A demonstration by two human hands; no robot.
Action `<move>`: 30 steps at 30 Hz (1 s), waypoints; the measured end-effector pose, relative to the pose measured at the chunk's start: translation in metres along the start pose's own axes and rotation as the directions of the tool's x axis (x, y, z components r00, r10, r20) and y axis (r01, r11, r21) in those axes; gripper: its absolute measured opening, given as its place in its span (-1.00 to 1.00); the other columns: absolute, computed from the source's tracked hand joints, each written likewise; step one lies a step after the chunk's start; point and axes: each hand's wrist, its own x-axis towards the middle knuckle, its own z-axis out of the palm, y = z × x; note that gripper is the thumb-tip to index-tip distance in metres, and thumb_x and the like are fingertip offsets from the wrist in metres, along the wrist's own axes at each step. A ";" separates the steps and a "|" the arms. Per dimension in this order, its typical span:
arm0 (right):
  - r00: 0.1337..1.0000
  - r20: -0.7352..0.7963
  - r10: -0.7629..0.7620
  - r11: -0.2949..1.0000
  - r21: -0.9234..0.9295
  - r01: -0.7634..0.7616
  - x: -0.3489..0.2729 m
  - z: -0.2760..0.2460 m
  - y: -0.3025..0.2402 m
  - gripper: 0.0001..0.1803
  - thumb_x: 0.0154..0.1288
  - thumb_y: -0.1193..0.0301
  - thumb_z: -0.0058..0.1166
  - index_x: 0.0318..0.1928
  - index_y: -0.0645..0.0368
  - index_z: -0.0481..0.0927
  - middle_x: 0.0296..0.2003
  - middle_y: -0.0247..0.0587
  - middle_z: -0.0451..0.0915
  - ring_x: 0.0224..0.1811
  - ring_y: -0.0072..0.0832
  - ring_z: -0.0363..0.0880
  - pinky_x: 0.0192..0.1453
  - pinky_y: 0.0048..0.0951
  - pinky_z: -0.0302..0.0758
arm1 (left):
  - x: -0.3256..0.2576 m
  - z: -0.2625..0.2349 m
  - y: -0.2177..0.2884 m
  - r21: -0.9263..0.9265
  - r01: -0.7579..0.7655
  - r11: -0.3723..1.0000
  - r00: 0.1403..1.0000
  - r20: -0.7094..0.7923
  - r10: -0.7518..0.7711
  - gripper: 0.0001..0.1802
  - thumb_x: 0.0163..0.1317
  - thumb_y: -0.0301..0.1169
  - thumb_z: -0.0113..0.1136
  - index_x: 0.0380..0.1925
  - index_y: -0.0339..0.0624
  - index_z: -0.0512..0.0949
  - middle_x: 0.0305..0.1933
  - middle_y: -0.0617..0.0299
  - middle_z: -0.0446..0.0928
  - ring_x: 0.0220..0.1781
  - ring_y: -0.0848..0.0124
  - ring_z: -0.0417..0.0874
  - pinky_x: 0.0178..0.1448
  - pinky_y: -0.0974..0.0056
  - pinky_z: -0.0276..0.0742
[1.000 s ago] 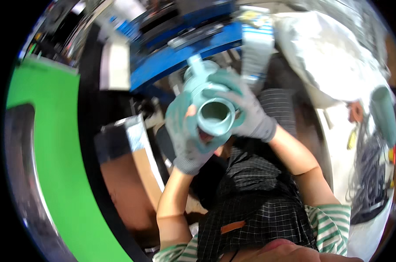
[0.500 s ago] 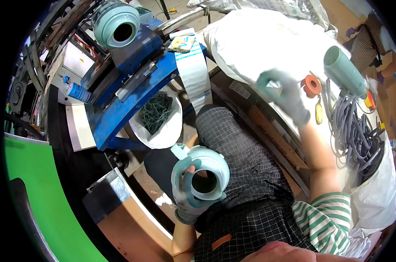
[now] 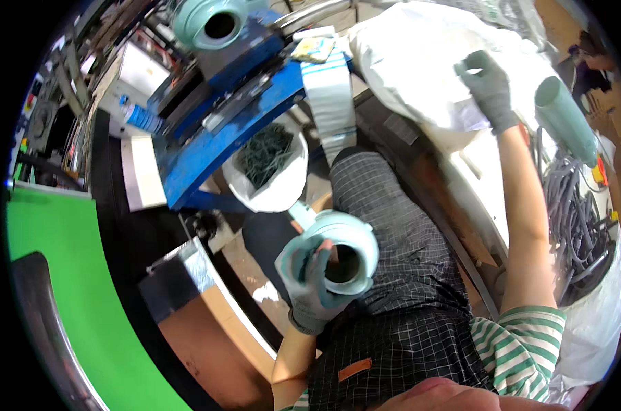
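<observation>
My left hand (image 3: 312, 284), in a grey glove with teal-coated fingers, grips a pale teal plastic jug (image 3: 366, 248) above my lap. The jug's round dark opening faces up, and a handle-like tab sticks out on its far left side. My right hand (image 3: 488, 85), gloved the same way, is reached out over a large white plastic bag (image 3: 406, 55). Its thumb and fingers curl into a ring; whether something small sits in them cannot be made out. A teal cylinder (image 3: 567, 123) stands tilted just right of that hand.
A similar teal jug (image 3: 187, 27) rests on a blue machine (image 3: 242, 55) at the far left. Below is a white-lined bin (image 3: 283, 195) of dark green strips. A bundle of grey cords (image 3: 574, 226) lies at the right. A blue-labelled bottle (image 3: 140, 116) is by the machine.
My right hand has moved farther away and to the right over the white bag. The left hand keeps its grip on the jug. The whole view has shifted a little.
</observation>
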 end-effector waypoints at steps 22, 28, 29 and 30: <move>0.211 0.264 -0.941 0.337 0.687 0.644 -0.184 0.022 -0.241 -0.38 0.16 -0.12 0.37 0.03 0.09 0.67 0.06 -0.17 0.59 0.30 -0.12 0.47 0.39 0.09 0.39 | -0.010 -0.021 -0.036 0.225 -0.159 0.961 0.986 0.087 0.143 -0.53 0.01 0.00 0.55 -0.43 -0.12 0.56 -0.20 0.10 0.49 0.12 -0.08 0.52 0.42 -0.34 0.36; 0.359 0.191 -0.914 0.393 0.642 0.658 -0.208 0.039 -0.243 -0.42 0.20 -0.02 0.37 0.10 0.06 0.62 0.18 -0.17 0.53 0.28 -0.15 0.48 0.37 0.05 0.42 | 0.002 -0.035 -0.012 0.385 -0.033 0.922 0.996 0.094 -0.004 -0.37 0.31 0.13 0.26 0.02 -0.27 0.63 -0.09 0.01 0.51 0.15 -0.02 0.53 0.59 -0.45 0.19; 0.377 0.157 -0.913 0.385 0.638 0.667 -0.210 0.042 -0.242 -0.45 0.20 0.00 0.36 0.08 0.06 0.63 0.18 -0.17 0.54 0.27 -0.16 0.49 0.37 0.03 0.43 | 0.002 -0.034 -0.013 0.410 -0.038 0.912 0.995 0.101 -0.004 -0.35 0.33 0.12 0.22 0.07 -0.28 0.61 -0.07 0.00 0.52 0.16 -0.01 0.53 0.59 -0.45 0.19; 0.391 0.121 -0.912 0.374 0.636 0.675 -0.210 0.041 -0.245 -0.47 0.20 0.02 0.36 0.06 0.06 0.64 0.17 -0.17 0.54 0.27 -0.17 0.49 0.37 0.02 0.43 | -0.001 -0.033 -0.015 0.435 -0.039 0.899 0.994 0.107 -0.009 -0.34 0.36 0.11 0.18 0.13 -0.30 0.59 -0.05 0.00 0.52 0.16 0.00 0.53 0.58 -0.45 0.19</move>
